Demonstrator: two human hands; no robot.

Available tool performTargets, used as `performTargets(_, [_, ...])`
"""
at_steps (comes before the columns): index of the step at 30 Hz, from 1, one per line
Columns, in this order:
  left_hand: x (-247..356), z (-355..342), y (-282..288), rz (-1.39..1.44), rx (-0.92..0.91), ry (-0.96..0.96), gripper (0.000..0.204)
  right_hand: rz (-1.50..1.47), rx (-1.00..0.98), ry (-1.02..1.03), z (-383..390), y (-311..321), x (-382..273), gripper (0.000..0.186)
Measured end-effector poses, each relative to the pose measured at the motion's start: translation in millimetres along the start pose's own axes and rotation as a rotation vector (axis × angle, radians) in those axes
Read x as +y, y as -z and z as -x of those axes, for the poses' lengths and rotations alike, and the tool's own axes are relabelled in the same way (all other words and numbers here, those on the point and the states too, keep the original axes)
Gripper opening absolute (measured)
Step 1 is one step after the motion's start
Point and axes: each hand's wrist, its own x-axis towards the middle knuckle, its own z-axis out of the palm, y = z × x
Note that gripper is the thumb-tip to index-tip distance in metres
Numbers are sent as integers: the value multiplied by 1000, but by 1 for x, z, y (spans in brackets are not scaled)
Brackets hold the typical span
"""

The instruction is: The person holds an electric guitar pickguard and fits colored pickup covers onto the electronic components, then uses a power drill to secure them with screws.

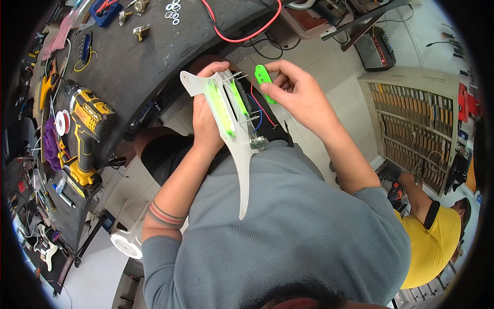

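My left hand is closed around a white guitar pickguard, which is tilted on edge over my lap. Bright green pickups sit in its slots. Long screws stick out from its back side, and a red and a blue wire hang loose there. A small metal part is attached lower down on that side. To the right, apart from the pickguard, my right hand pinches a bright green pickup cover with small holes between thumb and fingers.
On the dark workbench at left lie a yellow cordless drill, a solder spool, potentiometers and washers. A red cable loops over its edge. At right stand a tool rack, an amplifier and a person in yellow.
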Motion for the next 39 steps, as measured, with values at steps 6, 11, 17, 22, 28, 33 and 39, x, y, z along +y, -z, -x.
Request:
performTargets(6, [-2,-2,6,-120,-22,-63,34,143,-11,73,2,-7,-28,31])
performTargets(11, [-4,-1,8,-92,-28,-69,34,153,-21,46,7,-9,-35,29])
performTargets(17, [-2,-1,7,-99,-29,-55,34,163,-6,56,11,-10,-39,29])
performTargets(22, [-2,-2,6,-87,-40,-61,33,212,-10,86,13,-11,-42,29])
performTargets(28, [-2,-2,5,-44,-33,-16,32,176,11,80,13,-13,-39,31])
performTargets(33, [-2,-1,5,-43,-55,-35,32,211,9,111,15,-14,-44,31])
performTargets(39, [-6,0,11,-6,-53,68,29,242,32,152,14,-16,-44,32])
